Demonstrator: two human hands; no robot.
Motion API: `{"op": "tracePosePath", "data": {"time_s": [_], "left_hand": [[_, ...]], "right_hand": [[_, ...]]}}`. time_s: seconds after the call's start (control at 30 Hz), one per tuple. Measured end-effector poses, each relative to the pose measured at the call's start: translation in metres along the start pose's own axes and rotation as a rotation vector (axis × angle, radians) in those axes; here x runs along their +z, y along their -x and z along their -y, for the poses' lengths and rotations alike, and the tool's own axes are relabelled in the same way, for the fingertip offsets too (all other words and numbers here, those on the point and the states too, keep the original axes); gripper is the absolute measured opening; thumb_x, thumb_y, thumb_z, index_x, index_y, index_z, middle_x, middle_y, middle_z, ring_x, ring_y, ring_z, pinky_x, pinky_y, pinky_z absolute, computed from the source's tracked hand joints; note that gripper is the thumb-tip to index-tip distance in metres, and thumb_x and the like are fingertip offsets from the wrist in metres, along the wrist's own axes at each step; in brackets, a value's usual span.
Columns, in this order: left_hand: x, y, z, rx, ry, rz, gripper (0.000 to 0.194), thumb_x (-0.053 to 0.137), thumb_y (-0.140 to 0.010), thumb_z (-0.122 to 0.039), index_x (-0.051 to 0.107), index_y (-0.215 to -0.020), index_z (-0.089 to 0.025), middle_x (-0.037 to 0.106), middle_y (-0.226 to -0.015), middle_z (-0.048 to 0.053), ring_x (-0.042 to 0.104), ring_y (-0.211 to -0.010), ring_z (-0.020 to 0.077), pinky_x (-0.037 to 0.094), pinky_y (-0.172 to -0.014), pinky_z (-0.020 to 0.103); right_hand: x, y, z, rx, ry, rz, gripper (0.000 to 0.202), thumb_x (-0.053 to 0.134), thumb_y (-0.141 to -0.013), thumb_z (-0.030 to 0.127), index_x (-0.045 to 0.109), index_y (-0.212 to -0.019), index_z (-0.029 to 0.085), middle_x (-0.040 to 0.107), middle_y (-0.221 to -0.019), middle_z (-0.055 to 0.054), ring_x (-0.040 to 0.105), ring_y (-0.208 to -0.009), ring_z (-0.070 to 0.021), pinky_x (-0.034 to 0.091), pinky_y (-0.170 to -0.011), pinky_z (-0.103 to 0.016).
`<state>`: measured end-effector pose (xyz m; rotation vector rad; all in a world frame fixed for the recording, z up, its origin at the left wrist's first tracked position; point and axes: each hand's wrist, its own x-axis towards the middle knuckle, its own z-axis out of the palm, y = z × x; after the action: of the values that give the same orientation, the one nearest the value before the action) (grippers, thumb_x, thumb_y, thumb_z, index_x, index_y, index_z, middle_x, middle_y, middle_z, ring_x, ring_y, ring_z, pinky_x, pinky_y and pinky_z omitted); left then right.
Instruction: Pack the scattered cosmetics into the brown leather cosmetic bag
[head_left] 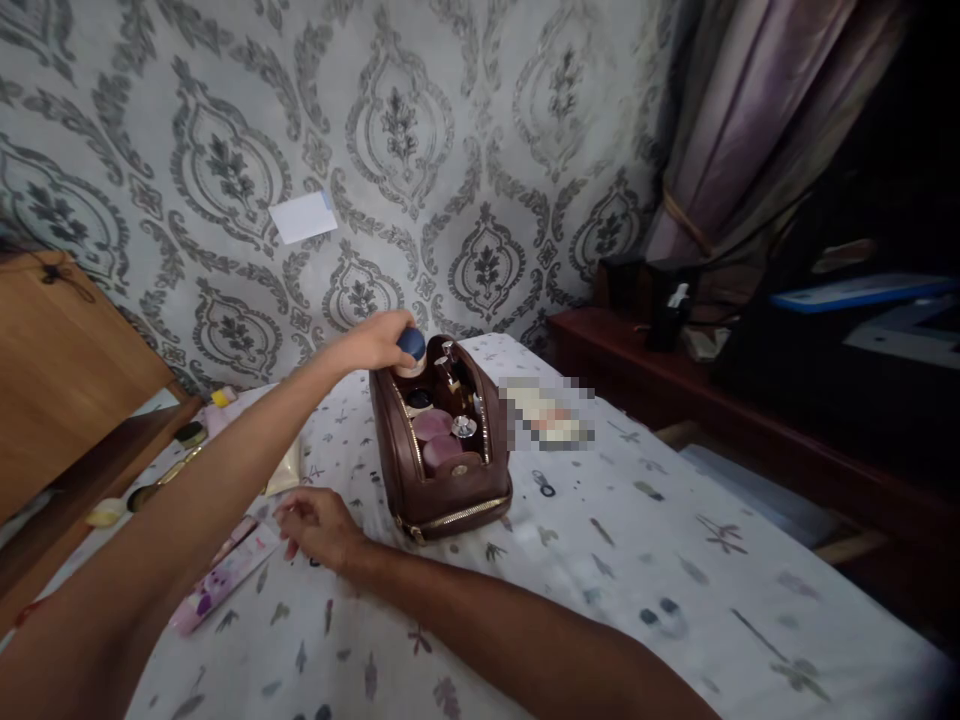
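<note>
A brown toiletry bag [397, 440] stands unzipped on the patterned sheet. My left hand [381, 342] is closed round a jar with a dark blue lid [411, 344] at the far end of the bag's opening. Inside the bag are pinkish round containers [448, 452], a dark round lid [419, 399], a silver-capped item [464, 427] and a bottle [459, 395]. Left of the bag, my right hand [324, 528] has loosely curled fingers, apart, with nothing visible in them. Its fingertips are close to a pink and purple tube [217, 588]; contact is unclear.
A cream-coloured tube [287, 472] lies behind my right hand. Several small cosmetics, among them a yellow-capped item [223, 397], line the left edge by a wooden board [75, 370]. A blurred-out item [551, 412] lies right of the bag. A dark red shelf [600, 370] stands at right.
</note>
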<state>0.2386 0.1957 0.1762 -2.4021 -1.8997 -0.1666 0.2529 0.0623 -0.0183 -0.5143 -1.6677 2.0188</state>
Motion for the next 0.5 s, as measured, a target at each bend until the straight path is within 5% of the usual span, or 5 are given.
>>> {"op": "tracePosePath", "data": {"time_s": [0.23,0.5], "left_hand": [[0.022,-0.038,-0.02,-0.063,-0.218,0.413,0.052,0.075,-0.064,-0.03,0.069,-0.112,-0.01,0.073,-0.105,0.009,0.066,-0.093,0.022,0.05,-0.075,0.023],[0.042,-0.063,-0.02,-0.153,-0.231,0.581,0.053,0.075,-0.064,-0.026,0.072,-0.112,-0.005,0.075,-0.102,0.016,0.07,-0.077,0.0251,0.055,-0.068,0.029]], "right_hand": [[0.0,0.003,0.005,-0.008,0.018,0.01,0.011,0.058,-0.087,0.013,0.059,-0.077,0.015,0.053,-0.062,0.007,0.05,-0.04,-0.0025,0.031,-0.039,-0.012],[0.001,0.002,0.002,-0.015,0.043,0.017,0.013,0.055,-0.086,0.013,0.058,-0.074,0.015,0.052,-0.062,0.006,0.051,-0.042,-0.0036,0.033,-0.039,-0.012]]}}
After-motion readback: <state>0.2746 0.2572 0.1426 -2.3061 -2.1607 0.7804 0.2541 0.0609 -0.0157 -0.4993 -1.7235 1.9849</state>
